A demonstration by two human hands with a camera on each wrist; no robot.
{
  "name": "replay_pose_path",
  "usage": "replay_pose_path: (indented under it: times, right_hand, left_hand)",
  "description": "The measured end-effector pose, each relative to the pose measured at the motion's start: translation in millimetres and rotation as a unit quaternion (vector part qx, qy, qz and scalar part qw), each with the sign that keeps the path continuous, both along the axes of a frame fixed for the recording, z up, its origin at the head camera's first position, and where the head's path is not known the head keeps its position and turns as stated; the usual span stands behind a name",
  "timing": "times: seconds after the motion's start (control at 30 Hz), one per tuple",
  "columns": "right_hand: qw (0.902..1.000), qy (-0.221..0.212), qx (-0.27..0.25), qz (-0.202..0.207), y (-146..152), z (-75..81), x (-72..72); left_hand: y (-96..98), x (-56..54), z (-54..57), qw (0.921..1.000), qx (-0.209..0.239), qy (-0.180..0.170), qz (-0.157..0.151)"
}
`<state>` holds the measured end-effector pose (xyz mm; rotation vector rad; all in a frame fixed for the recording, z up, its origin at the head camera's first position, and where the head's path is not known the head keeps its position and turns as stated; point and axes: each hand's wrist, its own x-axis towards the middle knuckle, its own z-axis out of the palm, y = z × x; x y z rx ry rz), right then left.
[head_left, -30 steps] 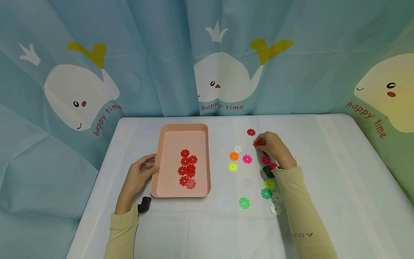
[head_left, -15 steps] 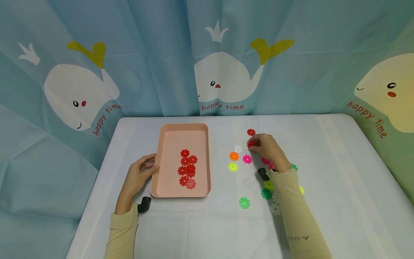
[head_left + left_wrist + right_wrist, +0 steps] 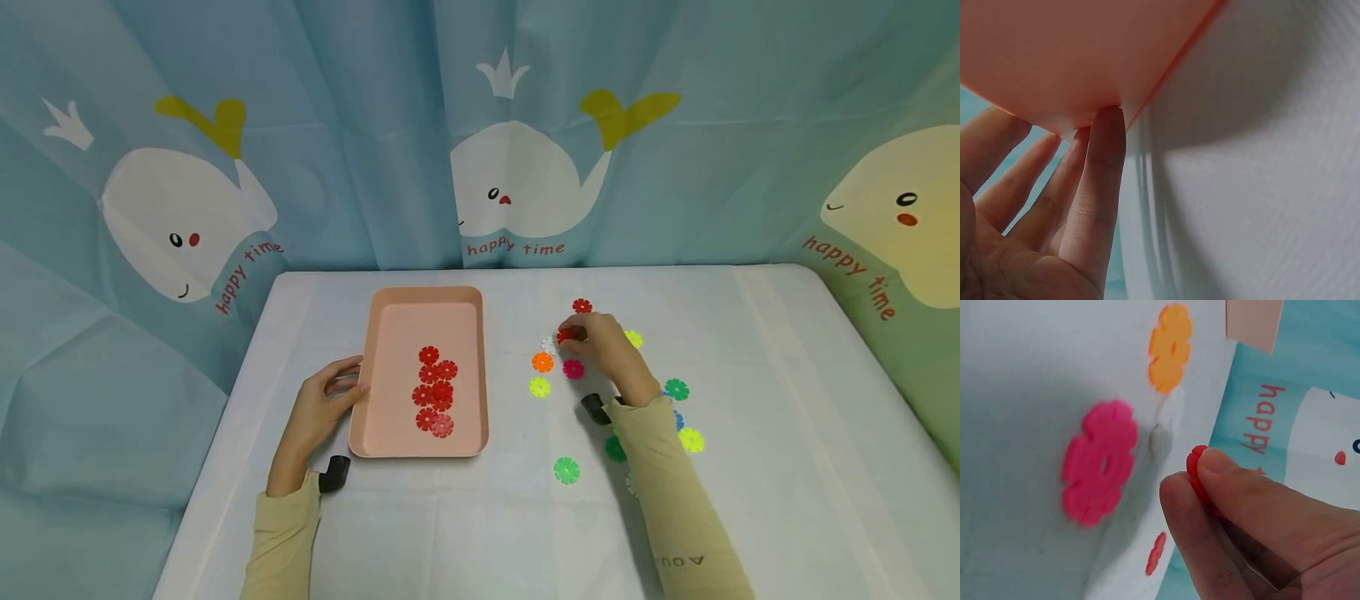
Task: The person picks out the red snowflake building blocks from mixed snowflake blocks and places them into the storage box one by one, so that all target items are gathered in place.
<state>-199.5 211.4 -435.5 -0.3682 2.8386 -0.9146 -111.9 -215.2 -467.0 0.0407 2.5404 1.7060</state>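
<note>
My right hand (image 3: 611,350) pinches a red interlocking snowflake disc (image 3: 1194,464) between thumb and index finger, above the table. Below it lie a pink disc (image 3: 1100,464), an orange disc (image 3: 542,362) and a white disc (image 3: 547,344), partly covered by the hand in the head view. Another red disc (image 3: 582,307) lies just beyond the fingers. At left, my left hand (image 3: 321,407) rests its fingertips against the side of a pink tray (image 3: 397,325), its fingers fairly straight in the left wrist view. Several red discs (image 3: 442,392) lie in the tray's middle and lower part.
A lime disc (image 3: 539,387) and a light green disc (image 3: 567,471) lie between tray and right arm. Around the right sleeve (image 3: 675,492) lie more discs, some hidden, including a green one (image 3: 677,389) and a lime one (image 3: 692,440). A blue whale-print curtain (image 3: 405,167) hangs behind the table.
My right hand has moved left toward the tray with the red disc, uncovering green, blue and lime discs to the right of the forearm. The left hand and tray stay put.
</note>
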Motion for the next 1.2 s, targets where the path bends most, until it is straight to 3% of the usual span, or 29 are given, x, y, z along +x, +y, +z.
replay_pose_path:
  times: [0.6,1.2]
  right_hand:
    - [0.999,0.002,-0.035,0.029,-28.9,10.5,6.1]
    - [0.9985,0.008,-0.034,0.042,-54.9,11.9,8.0]
  left_hand:
    - [-0.8,0.3,-1.4,1.0,0.001,0.006,-0.006]
    - [0.4,0.8,-0.3,1.0,0.0,0.004,-0.001]
